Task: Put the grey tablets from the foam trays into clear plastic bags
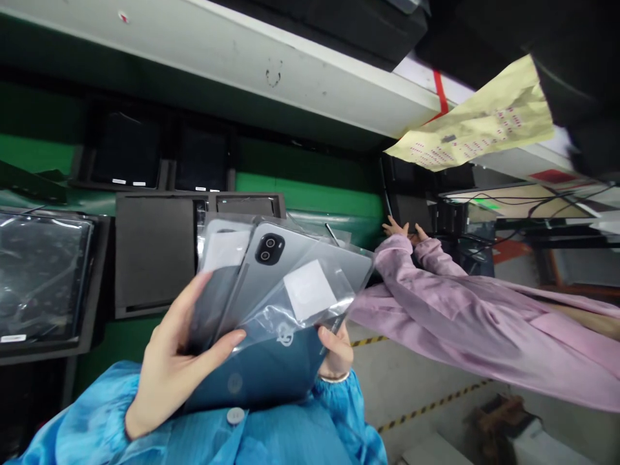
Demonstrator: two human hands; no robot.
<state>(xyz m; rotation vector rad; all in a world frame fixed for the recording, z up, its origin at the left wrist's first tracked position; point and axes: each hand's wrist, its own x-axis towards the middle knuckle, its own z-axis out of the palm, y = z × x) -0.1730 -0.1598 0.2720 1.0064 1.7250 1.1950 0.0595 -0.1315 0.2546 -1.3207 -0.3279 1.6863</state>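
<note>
Several tablets are held against my blue jacket in both hands. The front one, a grey tablet (300,248) with a black two-lens camera, shows its back and sits in a clear plastic sleeve with a white label (310,289). Beside it, partly overlapped, is another bagged tablet (220,284) with a white sticker. A dark blue tablet (271,378) shows below them. My left hand (179,349) is closed round the left edges, thumb across the front. With thumb and fingers, my right hand (336,352) grips the lower right edge; some fingers are hidden behind.
On the green bench (310,190), dark foam trays (155,248) hold tablets such as a wrapped one (41,278) at left. A co-worker in a pink sleeve (450,310) reaches over the bench at right. A yellow paper (477,119) hangs from the white shelf beam (242,61).
</note>
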